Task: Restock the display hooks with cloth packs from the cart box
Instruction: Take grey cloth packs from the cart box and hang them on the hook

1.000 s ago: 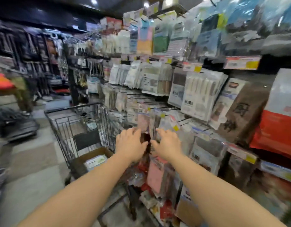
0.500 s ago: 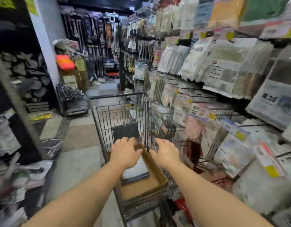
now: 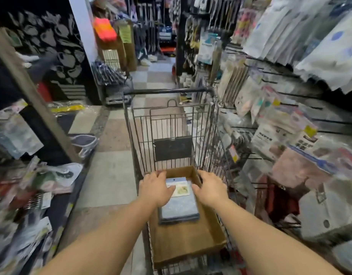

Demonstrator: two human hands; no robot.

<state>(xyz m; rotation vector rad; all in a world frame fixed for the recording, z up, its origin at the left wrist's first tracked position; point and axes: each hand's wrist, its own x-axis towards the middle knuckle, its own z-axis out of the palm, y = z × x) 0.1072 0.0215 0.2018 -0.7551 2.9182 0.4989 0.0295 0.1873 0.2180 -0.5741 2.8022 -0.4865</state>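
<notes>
A stack of blue cloth packs (image 3: 179,207) lies in the far half of a cardboard box (image 3: 191,245) inside a wire cart (image 3: 171,124). The left hand (image 3: 155,189) rests on the stack's left edge, fingers spread. The right hand (image 3: 211,190) hovers open just right of it. Display hooks (image 3: 290,124) with hanging packets line the right.
</notes>
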